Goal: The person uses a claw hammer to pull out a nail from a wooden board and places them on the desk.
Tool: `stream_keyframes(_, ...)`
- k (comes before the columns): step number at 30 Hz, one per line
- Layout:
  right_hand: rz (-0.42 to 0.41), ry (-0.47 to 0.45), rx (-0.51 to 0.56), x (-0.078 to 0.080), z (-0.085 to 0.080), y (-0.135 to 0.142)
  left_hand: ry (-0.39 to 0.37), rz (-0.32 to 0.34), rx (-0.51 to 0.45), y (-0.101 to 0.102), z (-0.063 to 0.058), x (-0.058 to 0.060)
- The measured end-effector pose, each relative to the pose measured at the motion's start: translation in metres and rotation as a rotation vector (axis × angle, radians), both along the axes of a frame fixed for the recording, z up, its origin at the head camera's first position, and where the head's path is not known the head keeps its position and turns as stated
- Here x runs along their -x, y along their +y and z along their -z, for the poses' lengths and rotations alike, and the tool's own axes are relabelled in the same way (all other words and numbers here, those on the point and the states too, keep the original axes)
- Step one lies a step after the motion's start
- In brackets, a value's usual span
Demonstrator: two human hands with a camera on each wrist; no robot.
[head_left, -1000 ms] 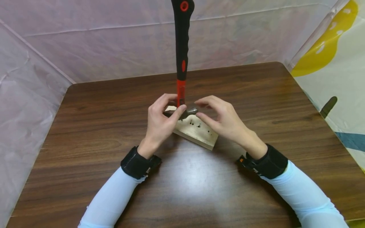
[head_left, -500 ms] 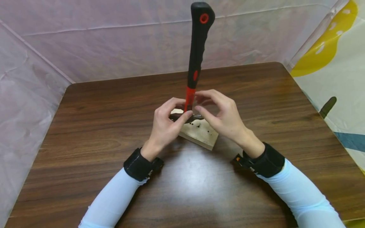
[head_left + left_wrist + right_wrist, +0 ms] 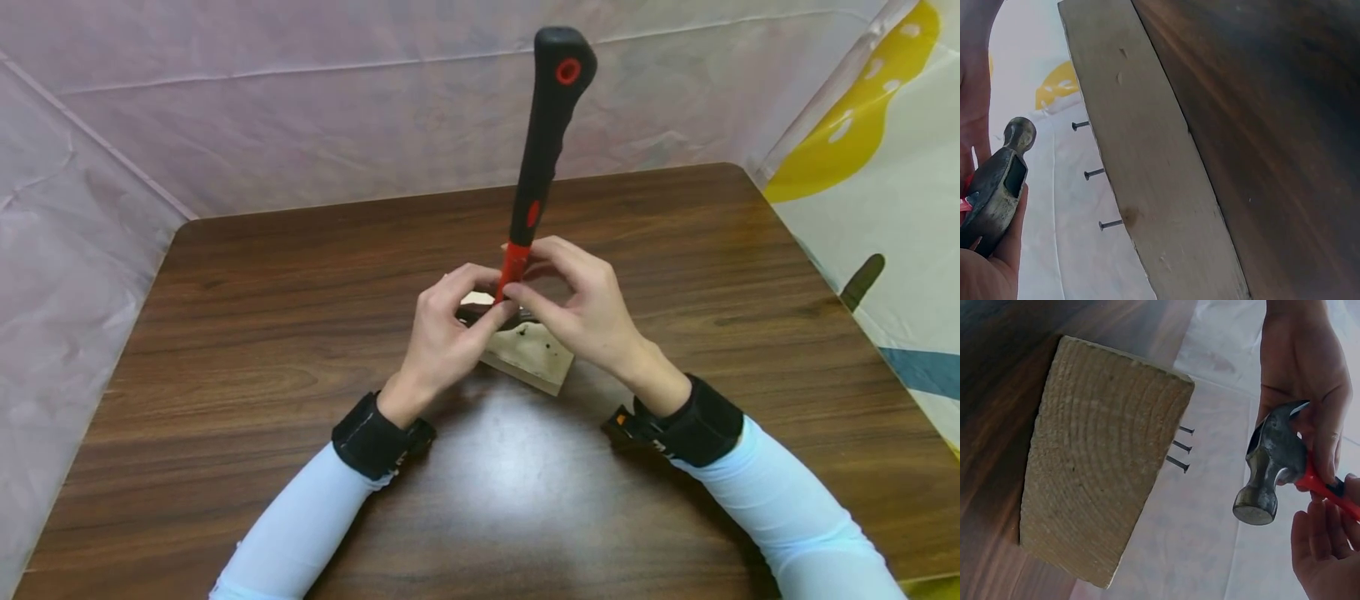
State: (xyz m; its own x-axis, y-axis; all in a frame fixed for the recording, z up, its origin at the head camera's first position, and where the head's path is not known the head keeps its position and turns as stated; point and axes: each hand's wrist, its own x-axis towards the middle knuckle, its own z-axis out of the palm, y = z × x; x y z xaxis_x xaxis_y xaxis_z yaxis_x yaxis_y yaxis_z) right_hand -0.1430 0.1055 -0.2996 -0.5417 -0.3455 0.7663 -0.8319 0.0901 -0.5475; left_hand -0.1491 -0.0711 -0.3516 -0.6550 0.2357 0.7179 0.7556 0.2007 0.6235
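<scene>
A claw hammer (image 3: 546,137) with a black and red handle stands nearly upright, head down, over a wooden block (image 3: 534,357). My left hand (image 3: 442,337) grips it at the steel head. Higher up, the thumb and fingers of my right hand (image 3: 596,312) pinch the red neck of the handle. Both wrist views show the hammer head (image 3: 1275,450) apart from the block. In the left wrist view several nails, one of them a nail (image 3: 1110,224), stick out of the block's top face. In the head view the hands and hammer head hide part of that face.
The block rests on a brown wood-grain table (image 3: 300,333). Pale sheeting (image 3: 300,125) hangs behind and to the left. Patterned sheeting (image 3: 862,125) with a yellow shape lies beyond the right edge.
The hammer has moved right and toward me, its handle now leaning right. My left hand has gone with it. My right thumb and fingers have closed in on the handle's neck.
</scene>
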Motion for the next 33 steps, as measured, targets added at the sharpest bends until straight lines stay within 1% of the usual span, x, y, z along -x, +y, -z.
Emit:
stream_keyframes(4,-0.005,-0.012,0.012,0.007,0.010,0.001,0.014,-0.021,0.018,0.001,-0.001,-0.001)
stream_keyframes(6,0.004,-0.017,0.016,0.010,0.015,0.003,0.019,-0.025,0.022,0.002,-0.005,-0.004)
stream_keyframes(8,0.009,-0.023,0.022,0.012,0.018,0.004,0.018,-0.021,0.021,0.002,-0.011,-0.007)
stream_keyframes(10,0.010,-0.028,0.023,0.012,0.019,0.005,0.014,-0.017,0.022,0.003,-0.018,-0.011)
stream_keyframes(12,0.012,-0.039,0.026,0.011,0.018,0.005,-0.008,-0.002,0.016,0.003,-0.025,-0.015)
stream_keyframes(14,0.016,-0.047,0.026,0.008,0.014,0.004,-0.033,0.010,0.013,0.003,-0.028,-0.017)
stream_keyframes(18,0.024,-0.051,0.023,-0.001,0.003,0.001,-0.093,0.038,0.002,0.002,-0.027,-0.016)
stream_keyframes(20,0.029,-0.052,0.018,-0.005,-0.003,0.000,-0.105,0.046,0.002,0.002,-0.026,-0.016)
stream_keyframes(24,0.044,-0.068,0.013,-0.008,-0.005,-0.001,-0.116,0.071,0.002,0.003,-0.027,-0.018)
stream_keyframes(28,0.046,-0.064,0.018,-0.007,-0.001,0.001,-0.131,0.084,0.013,0.003,-0.026,-0.018)
stream_keyframes(33,0.040,-0.087,0.017,0.002,0.014,0.006,-0.151,0.106,0.043,0.002,-0.026,-0.017)
